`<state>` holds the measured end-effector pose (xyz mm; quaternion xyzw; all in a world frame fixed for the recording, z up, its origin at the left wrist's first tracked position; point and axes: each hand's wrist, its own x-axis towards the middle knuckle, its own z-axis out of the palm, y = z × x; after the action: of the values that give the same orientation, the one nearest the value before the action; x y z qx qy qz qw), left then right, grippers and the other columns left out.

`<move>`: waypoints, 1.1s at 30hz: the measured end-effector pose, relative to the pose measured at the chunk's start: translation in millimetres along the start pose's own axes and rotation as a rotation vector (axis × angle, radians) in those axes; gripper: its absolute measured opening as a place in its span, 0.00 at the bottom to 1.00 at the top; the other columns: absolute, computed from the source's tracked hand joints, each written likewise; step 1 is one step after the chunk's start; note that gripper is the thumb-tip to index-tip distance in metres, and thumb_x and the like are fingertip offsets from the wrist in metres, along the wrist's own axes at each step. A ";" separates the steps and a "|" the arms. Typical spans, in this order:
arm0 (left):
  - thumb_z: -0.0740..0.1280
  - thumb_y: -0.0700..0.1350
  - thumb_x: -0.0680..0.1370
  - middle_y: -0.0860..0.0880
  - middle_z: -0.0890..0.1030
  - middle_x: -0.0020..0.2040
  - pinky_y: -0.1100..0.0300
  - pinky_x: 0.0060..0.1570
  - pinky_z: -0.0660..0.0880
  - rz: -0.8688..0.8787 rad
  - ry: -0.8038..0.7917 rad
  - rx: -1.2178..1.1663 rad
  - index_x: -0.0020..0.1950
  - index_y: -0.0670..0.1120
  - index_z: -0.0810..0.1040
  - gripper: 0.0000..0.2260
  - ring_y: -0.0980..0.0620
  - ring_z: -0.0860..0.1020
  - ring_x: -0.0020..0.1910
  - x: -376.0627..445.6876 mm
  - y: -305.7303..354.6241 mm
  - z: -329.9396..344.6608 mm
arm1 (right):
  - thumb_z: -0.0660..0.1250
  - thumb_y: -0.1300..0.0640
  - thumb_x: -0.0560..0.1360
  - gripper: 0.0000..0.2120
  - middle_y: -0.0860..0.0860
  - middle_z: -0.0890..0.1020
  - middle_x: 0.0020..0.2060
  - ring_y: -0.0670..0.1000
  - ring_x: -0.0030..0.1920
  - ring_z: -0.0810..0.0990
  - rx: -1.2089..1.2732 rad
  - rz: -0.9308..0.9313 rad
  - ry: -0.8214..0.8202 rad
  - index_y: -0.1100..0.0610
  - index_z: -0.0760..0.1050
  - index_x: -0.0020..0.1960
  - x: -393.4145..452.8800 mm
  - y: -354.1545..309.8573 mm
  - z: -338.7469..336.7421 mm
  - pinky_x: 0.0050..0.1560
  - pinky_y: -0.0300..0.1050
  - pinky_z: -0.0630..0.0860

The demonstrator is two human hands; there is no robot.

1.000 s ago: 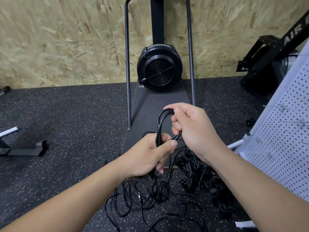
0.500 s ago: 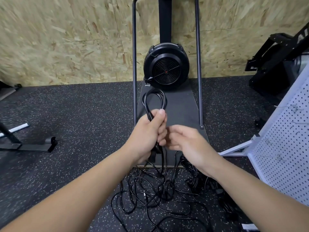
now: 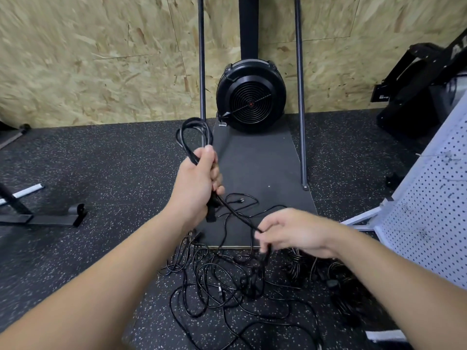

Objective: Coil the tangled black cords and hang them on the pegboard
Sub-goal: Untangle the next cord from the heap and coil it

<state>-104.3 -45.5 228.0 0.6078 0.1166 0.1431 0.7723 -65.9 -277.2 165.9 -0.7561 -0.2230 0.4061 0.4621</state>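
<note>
Left hand [image 3: 199, 180] grips a looped cord [image 3: 194, 133], loops standing above the fist. Right hand [image 3: 293, 232] pinches the same cord's trailing strand lower right. Tangled cords [image 3: 227, 279] lie on the near floor. Pegboard [image 3: 434, 210] stands right (no legible writing).

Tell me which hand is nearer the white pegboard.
Right. The right hand, pinching a black cord, is just left of the pegboard; the left hand holds the coil farther left.
</note>
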 end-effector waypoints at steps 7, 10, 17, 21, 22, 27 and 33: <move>0.60 0.49 0.90 0.52 0.61 0.32 0.58 0.29 0.62 -0.001 -0.056 0.425 0.48 0.47 0.69 0.12 0.51 0.60 0.29 3.2 -26.9 -18.3 | 0.75 0.56 0.83 0.05 0.54 0.86 0.41 0.50 0.40 0.79 -0.008 -0.300 0.146 0.56 0.87 0.51 -20.5 -33.1 -6.9 0.49 0.42 0.77; 0.61 0.55 0.89 0.54 0.65 0.33 0.55 0.31 0.61 -0.021 -0.114 0.545 0.47 0.49 0.69 0.15 0.51 0.62 0.31 -4.3 -36.3 -9.8 | 0.75 0.56 0.83 0.06 0.55 0.86 0.38 0.52 0.33 0.77 0.004 -0.368 0.252 0.56 0.87 0.48 -20.3 -45.1 9.6 0.42 0.45 0.75; 0.61 0.79 0.79 0.53 0.70 0.35 0.53 0.35 0.58 -0.376 -0.288 0.242 0.34 0.53 0.75 0.31 0.52 0.62 0.31 -41.4 -29.8 26.9 | 0.82 0.38 0.71 0.27 0.52 0.79 0.23 0.49 0.24 0.72 -0.150 -0.250 0.679 0.59 0.77 0.33 -11.9 -46.4 13.6 0.31 0.46 0.68; 0.76 0.47 0.82 0.53 0.70 0.39 0.60 0.34 0.66 -0.226 -0.572 0.342 0.40 0.56 0.81 0.12 0.56 0.67 0.33 -42.6 -27.8 23.2 | 0.83 0.33 0.65 0.33 0.45 0.66 0.23 0.48 0.27 0.64 -0.173 -0.202 0.752 0.57 0.70 0.29 -12.3 -40.7 0.3 0.31 0.46 0.62; 0.76 0.39 0.81 0.53 0.71 0.39 0.61 0.33 0.68 -0.242 -0.608 0.366 0.42 0.55 0.80 0.13 0.55 0.68 0.34 -42.3 -28.6 22.4 | 0.85 0.35 0.65 0.31 0.44 0.66 0.23 0.47 0.26 0.63 -0.177 -0.204 0.748 0.55 0.69 0.29 -14.3 -40.0 -2.4 0.30 0.45 0.62; 0.69 0.32 0.83 0.51 0.70 0.38 0.60 0.34 0.72 -0.263 -0.558 0.408 0.53 0.45 0.70 0.11 0.53 0.68 0.33 -38.3 -44.9 16.4 | 0.82 0.41 0.74 0.24 0.53 0.79 0.28 0.50 0.30 0.74 0.031 -0.201 0.556 0.61 0.81 0.39 -17.3 -33.7 -7.5 0.37 0.46 0.73; 0.70 0.33 0.83 0.52 0.73 0.36 0.58 0.36 0.71 -0.210 -0.379 0.301 0.51 0.46 0.72 0.10 0.53 0.70 0.32 -19.8 -42.3 7.7 | 0.75 0.41 0.81 0.14 0.48 0.91 0.50 0.48 0.56 0.89 0.079 -0.094 0.352 0.51 0.88 0.55 -13.2 -14.6 -14.3 0.72 0.55 0.78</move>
<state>-116.6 -69.0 188.8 0.7165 0.0522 -0.0729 0.6918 -61.1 -287.1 187.6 -0.7856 -0.1577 0.2539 0.5417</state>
